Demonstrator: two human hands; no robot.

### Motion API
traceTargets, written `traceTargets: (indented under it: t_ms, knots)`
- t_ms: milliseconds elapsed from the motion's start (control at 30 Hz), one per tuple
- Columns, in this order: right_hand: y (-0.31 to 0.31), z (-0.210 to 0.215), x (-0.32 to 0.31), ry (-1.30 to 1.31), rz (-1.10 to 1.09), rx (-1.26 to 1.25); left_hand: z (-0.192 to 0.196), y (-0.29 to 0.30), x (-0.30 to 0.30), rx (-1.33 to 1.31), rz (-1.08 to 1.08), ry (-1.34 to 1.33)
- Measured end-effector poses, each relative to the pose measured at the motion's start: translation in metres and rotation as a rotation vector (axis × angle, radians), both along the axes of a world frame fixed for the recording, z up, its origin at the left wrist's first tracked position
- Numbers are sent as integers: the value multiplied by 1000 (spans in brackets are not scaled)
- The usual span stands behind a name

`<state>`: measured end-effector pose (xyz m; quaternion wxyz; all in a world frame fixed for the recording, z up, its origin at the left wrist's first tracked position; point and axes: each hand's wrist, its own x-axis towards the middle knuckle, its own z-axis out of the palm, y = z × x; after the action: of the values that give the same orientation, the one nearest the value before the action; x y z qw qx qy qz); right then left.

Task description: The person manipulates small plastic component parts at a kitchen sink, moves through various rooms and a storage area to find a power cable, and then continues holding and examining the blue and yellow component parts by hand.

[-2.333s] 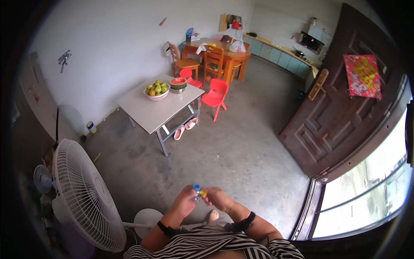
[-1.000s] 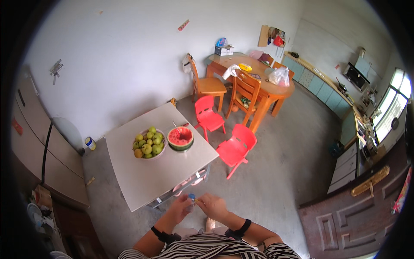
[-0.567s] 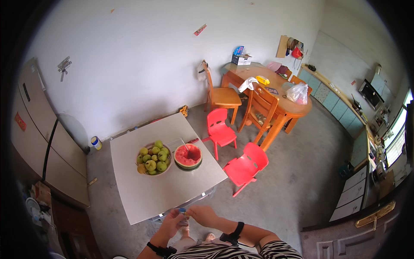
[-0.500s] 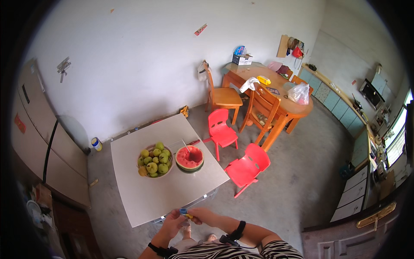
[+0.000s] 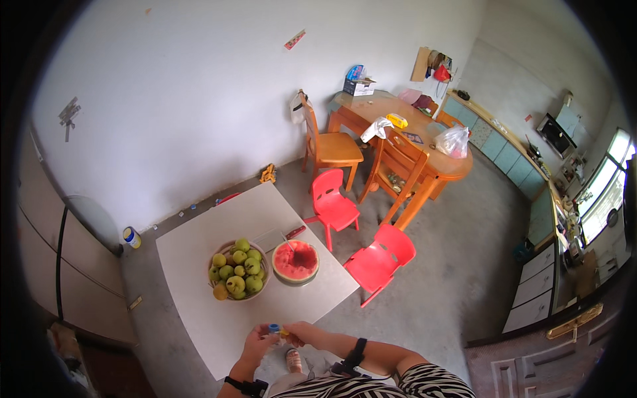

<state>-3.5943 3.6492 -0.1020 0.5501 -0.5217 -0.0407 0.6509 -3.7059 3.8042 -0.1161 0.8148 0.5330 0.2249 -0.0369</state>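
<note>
Both forearms came up from the lower edge and bent inward, so the hands met at the middle. The left hand (image 5: pixel 257 343) was curled, fingers pinched together. The right hand (image 5: pixel 300 332) was closed too, its fingertips touching those of the left. Dark bands circled both wrists.

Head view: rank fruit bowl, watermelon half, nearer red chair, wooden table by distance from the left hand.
From the left hand:
1. Fruit bowl, on the white table, just ahead of the hand.
2. Watermelon half, on the same table, ahead and to the right.
3. Nearer red chair, on the floor right of the table.
4. Wooden table, far across the room.
</note>
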Motion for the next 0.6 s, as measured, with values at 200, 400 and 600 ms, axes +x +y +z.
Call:
traceTargets:
  t_ms: [200, 400, 600]
  knots:
    - [-29, -101, -4, -418, -5, -372, -153, 56, -14, 124, 276, 369]
    - [-129, -171, 7, -671, -34, -312, -222, 83, -2, 291, 283, 539]
    - [-151, -145, 3, -494, -213, -540, -233, 79, 24, 404, 266, 587]
